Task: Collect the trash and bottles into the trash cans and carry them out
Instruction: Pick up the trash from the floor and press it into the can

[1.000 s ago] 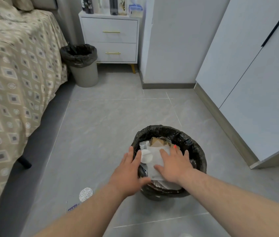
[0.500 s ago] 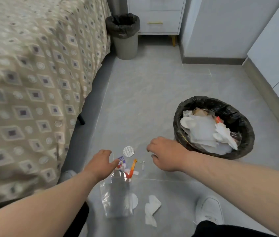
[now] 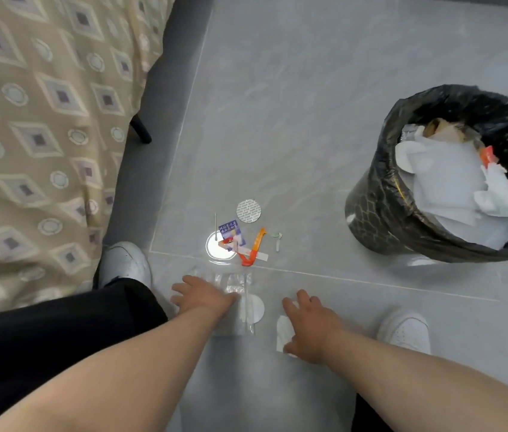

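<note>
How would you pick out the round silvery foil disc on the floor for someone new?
Left of the trash can lined with a black bag, a cluster of litter lies on the grey tiled floor. The round silvery foil disc sits at the cluster's far edge, beyond the orange plastic strip. Alone among the scraps, it is a flat circle with an embossed grid pattern.

left hand (image 3: 204, 296) splayed, right hand (image 3: 311, 326) flat
</note>
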The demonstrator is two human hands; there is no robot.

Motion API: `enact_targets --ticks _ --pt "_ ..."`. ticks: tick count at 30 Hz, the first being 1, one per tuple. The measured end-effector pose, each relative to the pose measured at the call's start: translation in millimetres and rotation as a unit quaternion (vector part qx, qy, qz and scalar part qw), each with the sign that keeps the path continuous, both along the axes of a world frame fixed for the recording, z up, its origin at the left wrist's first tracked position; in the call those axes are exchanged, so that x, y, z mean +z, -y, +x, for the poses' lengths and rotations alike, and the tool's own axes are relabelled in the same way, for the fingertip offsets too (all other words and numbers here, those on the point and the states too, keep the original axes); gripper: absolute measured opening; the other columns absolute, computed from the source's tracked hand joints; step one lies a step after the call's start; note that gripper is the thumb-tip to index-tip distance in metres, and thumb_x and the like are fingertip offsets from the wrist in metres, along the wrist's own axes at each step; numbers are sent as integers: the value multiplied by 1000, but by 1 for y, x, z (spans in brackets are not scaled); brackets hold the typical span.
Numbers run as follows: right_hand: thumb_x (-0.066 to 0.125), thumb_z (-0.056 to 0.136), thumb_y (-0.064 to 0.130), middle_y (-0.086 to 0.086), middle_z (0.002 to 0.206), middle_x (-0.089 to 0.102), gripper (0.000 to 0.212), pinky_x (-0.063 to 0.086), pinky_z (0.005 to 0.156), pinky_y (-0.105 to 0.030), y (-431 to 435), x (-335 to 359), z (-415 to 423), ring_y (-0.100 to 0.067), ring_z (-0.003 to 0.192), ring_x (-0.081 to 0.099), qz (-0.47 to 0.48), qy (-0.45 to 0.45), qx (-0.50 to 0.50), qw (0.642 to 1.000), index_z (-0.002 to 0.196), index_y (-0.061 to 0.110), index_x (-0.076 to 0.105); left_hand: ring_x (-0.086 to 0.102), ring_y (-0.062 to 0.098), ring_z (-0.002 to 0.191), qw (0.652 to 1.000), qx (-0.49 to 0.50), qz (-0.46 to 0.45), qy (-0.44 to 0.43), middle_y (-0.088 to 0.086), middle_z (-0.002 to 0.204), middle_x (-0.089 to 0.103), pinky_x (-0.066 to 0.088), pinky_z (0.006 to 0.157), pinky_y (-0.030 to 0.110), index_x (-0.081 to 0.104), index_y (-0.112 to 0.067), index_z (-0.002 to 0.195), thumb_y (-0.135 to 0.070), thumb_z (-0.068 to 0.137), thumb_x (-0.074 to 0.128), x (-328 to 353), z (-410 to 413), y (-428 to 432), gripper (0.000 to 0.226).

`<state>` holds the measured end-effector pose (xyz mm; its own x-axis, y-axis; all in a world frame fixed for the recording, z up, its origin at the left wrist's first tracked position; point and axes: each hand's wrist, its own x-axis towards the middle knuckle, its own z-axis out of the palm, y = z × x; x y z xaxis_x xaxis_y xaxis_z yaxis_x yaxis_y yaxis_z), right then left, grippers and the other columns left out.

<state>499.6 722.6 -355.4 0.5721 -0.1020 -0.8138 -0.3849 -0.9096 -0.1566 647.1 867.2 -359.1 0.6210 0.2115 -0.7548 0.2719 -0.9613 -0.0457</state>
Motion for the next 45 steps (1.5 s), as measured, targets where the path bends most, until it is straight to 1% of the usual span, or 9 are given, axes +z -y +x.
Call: enact_targets --ticks 4,9,14,17,21,28,32,38,45 --pt "65 80 47 -14 150 18 81 43 96 -43 -9 -12 -7 -35 131 29 -34 28 12 999 143 19 22 12 38 144 1000 -8 11 -21 22 155 5 28 112 48 -2 2 147 -70 55 74 -14 -23 13 140" --pt "63 83 16 -14 135 38 59 45 87 -41 -5 -22 -6 -34 119 42 -43 61 23 997 134 15 33 -4 40 146 998 -21 38 -41 22 158 -10 21 113 54 -12 3 147 -68 59 74 -22 -31 29 142" --pt "49 90 14 -13 123 54 29 43 85 -36 8 -24 5 -32 112 52 18 59 -36 997 118 12 48 11 43 144 999 -29 20 19 24 156 3 32 108 48 1 2 147 -61 61 77 -26 -37 27 131" --pt "50 90 22 -10 115 58 19 41 79 -32 23 -22 22 -31 107 55 36 97 -97 990 106 13 56 32 38 133 996 -64 9 57 20 146 27 40 101 43 20 -2 142 -58 65 75 -26 -37 20 109" --pt "53 89 22 -9 115 53 22 44 81 -34 35 -20 60 -29 109 49 40 182 -111 976 106 11 62 48 30 113 989 -114 -40 84 10 124 44 44 88 37 41 -15 123 -44 74 72 -26 -34 14 65" --pt "54 90 19 -13 136 39 32 41 92 -37 13 -31 126 -33 122 37 8 219 -34 975 120 10 52 49 31 108 985 -135 -71 78 10 117 44 45 83 37 41 -13 117 -23 84 55 -32 -42 15 38" --pt "58 88 18 -16 127 41 37 44 87 -37 1 -34 140 -33 117 41 -47 193 -19 980 122 10 46 56 35 90 969 -186 -79 139 16 101 54 49 67 38 51 -3 105 -18 70 62 -33 -51 19 40" --pt "59 85 10 -16 122 52 42 45 88 -36 -4 -34 143 -32 113 51 -35 183 -46 981 123 10 41 43 24 114 974 -200 -54 90 5 124 41 40 92 33 34 -14 126 -61 74 59 -33 -61 24 75" --pt "56 86 14 -13 122 58 31 46 88 -36 -3 -36 144 -32 113 57 13 124 -127 984 116 10 49 54 30 105 979 -134 -145 51 10 118 47 46 83 35 34 -18 126 -36 81 64 -32 -50 29 57"
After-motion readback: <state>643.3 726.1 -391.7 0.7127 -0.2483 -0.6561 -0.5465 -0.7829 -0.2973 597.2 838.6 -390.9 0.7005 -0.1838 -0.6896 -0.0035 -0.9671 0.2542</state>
